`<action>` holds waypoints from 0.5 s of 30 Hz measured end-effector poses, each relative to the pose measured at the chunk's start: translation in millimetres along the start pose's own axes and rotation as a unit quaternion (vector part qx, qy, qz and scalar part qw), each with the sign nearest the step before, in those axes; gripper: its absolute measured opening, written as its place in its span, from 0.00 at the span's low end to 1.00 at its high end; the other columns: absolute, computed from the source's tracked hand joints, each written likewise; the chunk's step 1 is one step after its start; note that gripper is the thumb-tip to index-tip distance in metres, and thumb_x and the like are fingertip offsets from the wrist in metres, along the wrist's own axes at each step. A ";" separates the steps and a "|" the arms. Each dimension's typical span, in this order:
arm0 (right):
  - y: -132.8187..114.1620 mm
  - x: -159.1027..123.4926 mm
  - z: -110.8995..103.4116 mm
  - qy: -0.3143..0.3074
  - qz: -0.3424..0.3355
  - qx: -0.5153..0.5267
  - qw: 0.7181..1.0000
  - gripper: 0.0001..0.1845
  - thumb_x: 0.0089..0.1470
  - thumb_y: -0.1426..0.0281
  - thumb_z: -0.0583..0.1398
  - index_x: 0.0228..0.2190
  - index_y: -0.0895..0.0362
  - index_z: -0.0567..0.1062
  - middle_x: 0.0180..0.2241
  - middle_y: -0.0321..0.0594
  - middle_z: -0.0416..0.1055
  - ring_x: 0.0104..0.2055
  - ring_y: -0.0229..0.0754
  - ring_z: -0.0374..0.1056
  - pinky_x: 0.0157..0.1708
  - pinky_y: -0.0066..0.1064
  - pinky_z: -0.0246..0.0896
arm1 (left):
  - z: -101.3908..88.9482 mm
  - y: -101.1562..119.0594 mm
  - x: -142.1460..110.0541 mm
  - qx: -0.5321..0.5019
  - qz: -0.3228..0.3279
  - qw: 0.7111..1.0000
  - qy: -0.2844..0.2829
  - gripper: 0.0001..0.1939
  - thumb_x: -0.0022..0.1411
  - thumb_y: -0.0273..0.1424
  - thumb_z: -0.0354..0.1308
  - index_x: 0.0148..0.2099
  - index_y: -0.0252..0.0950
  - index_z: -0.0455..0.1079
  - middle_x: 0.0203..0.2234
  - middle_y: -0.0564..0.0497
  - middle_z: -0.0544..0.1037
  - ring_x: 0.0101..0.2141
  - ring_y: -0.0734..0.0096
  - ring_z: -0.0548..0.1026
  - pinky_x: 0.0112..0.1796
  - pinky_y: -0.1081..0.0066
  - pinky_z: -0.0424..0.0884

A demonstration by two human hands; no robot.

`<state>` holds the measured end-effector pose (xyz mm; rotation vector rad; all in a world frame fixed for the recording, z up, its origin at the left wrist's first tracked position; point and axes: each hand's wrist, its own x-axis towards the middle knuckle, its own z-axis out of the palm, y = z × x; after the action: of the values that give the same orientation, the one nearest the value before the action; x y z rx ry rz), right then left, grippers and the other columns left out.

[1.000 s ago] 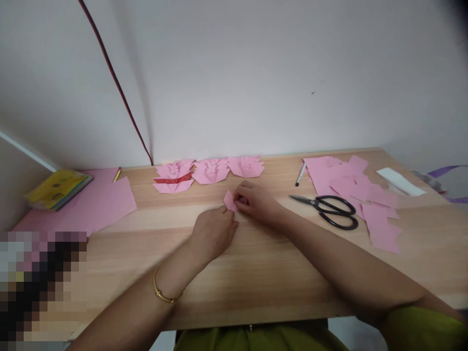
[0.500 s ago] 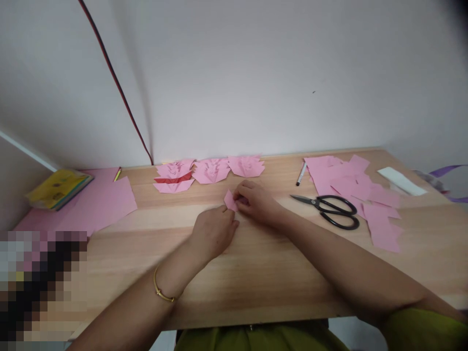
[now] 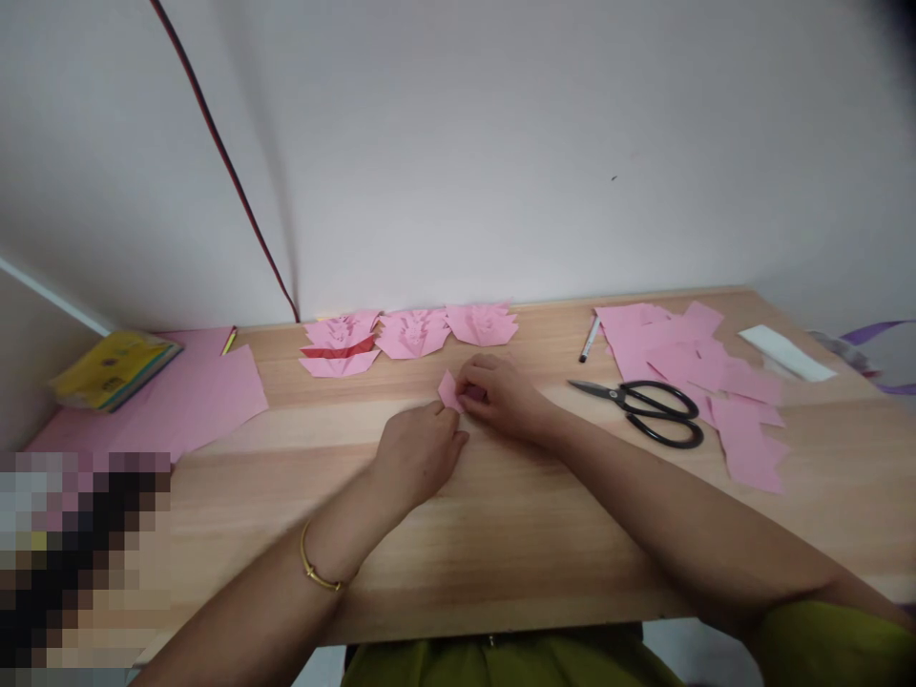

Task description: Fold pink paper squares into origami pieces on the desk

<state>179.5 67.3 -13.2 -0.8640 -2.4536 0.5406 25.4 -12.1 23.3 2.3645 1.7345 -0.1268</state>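
A small folded piece of pink paper (image 3: 447, 390) is held between my two hands at the middle of the wooden table (image 3: 515, 544). My left hand (image 3: 422, 450) grips its lower left side, fingers curled in. My right hand (image 3: 497, 391) pinches the paper's right side with bent fingers. Both hands partly cover the paper, so its full shape is hidden. Just beyond them, several folded pink paper pieces (image 3: 413, 334) stand in a row by the wall, with a red strip (image 3: 347, 350) among those at the left.
Black-handled scissors (image 3: 655, 410) lie right of my hands, beside a pen (image 3: 590, 340) and loose pink paper scraps (image 3: 748, 444). A white strip (image 3: 785, 352) is farther right. At left, large pink sheets (image 3: 221, 396) lie under a yellow packet (image 3: 114, 370). A dark cable (image 3: 215, 134) runs down the wall.
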 end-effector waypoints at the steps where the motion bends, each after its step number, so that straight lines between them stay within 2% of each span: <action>1: 0.3 -0.2 0.1 0.002 0.000 -0.001 1.000 0.03 0.50 0.76 0.58 0.26 0.58 0.71 0.31 0.42 0.69 0.36 0.40 0.62 0.36 0.31 0.55 | 0.3 -0.2 0.0 0.001 0.001 1.000 0.001 0.13 0.64 0.35 0.47 0.39 0.35 0.69 0.35 0.47 0.76 0.37 0.61 0.75 0.36 0.65 0.69; 9: -2.9 -2.6 -2.4 -0.027 -0.009 -0.003 1.000 0.03 0.50 0.74 0.59 0.25 0.59 0.71 0.31 0.41 0.69 0.35 0.40 0.62 0.37 0.31 0.54 | 1.4 -1.4 1.7 -0.008 -0.004 1.000 -0.004 0.13 0.64 0.35 0.45 0.38 0.36 0.69 0.34 0.47 0.76 0.37 0.62 0.75 0.37 0.65 0.68; 15: 0.6 -1.8 -1.6 -0.010 -0.002 -0.003 1.000 0.04 0.51 0.75 0.58 0.25 0.59 0.71 0.32 0.42 0.68 0.36 0.40 0.62 0.38 0.32 0.55 | 1.3 -2.3 1.7 -0.013 -0.002 1.000 0.011 0.13 0.64 0.34 0.45 0.37 0.35 0.69 0.34 0.48 0.76 0.36 0.63 0.75 0.36 0.66 0.68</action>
<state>181.9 66.9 -12.8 -0.8600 -2.4759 0.5440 23.9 -10.2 21.5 2.3538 1.7399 -0.0780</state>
